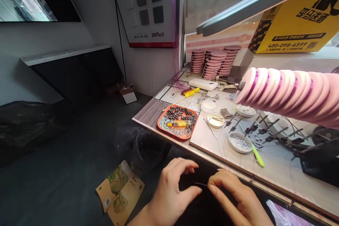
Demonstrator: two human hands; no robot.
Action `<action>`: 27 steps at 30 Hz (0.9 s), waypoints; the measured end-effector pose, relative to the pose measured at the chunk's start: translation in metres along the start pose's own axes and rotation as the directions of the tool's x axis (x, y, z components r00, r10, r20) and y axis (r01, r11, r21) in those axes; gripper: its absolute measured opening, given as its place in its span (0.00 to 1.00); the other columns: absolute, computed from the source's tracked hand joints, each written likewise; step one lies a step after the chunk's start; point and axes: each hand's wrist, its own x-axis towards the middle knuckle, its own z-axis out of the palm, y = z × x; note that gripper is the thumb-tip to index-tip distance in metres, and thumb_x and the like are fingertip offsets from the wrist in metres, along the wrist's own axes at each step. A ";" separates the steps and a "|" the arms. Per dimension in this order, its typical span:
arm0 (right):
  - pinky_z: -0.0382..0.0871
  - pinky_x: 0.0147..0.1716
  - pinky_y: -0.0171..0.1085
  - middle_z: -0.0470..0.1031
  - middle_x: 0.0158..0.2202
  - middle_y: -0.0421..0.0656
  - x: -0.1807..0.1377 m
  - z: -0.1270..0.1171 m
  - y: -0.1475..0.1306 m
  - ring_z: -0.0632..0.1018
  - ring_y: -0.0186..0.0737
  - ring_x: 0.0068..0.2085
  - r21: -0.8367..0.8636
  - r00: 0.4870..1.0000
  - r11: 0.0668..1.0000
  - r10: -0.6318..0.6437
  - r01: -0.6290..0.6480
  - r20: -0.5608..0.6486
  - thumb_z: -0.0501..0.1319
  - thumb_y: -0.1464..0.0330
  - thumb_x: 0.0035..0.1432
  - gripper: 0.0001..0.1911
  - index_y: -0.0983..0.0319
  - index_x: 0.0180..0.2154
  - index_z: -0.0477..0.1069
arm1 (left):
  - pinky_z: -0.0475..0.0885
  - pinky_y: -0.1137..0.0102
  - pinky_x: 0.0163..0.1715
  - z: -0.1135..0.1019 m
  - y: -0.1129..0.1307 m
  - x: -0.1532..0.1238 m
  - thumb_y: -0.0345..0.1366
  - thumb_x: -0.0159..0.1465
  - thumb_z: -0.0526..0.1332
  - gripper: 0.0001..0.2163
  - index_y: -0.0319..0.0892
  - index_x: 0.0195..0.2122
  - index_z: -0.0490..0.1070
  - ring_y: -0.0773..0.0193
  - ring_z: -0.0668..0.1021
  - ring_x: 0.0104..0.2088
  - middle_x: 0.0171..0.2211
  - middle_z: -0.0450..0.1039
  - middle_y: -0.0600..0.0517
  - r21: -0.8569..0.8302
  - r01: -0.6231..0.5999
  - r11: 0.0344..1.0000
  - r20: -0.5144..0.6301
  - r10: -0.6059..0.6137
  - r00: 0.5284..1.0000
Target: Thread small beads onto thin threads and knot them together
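My left hand (177, 189) is held in front of the table edge, thumb and fingers apart with nothing between them. Just to its right, my right hand (234, 196) has thumb and forefinger pinched together on a thin purple line (200, 184). A short end of this line sticks out toward the gap of my left hand. Beyond the hands, an orange tray (159, 125) holds black pieces, small metal parts and a yellow-labelled tube (178, 123). To the tray's right are a small dish with dark thin pieces (215, 120) and a dish of pale small pieces (239, 142).
A row of pink foam discs (286, 88) juts in at the right above metal rods. Stacks of pink discs (212, 63) stand at the back. A green-handled tool (257, 156) lies near the front edge. Flattened cardboard (127, 201) lies on the floor at left.
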 end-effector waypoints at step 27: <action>0.70 0.30 0.34 0.71 0.24 0.37 0.011 0.011 -0.007 0.74 0.33 0.24 -0.156 0.973 0.964 -0.227 0.216 -0.052 0.49 0.71 0.64 0.09 0.59 0.32 0.64 | 0.66 0.70 0.31 -0.003 -0.002 -0.010 0.27 0.61 0.51 0.07 0.41 0.26 0.63 0.62 0.71 0.31 0.28 0.68 0.50 0.093 -0.184 0.978 -0.018 0.187 0.982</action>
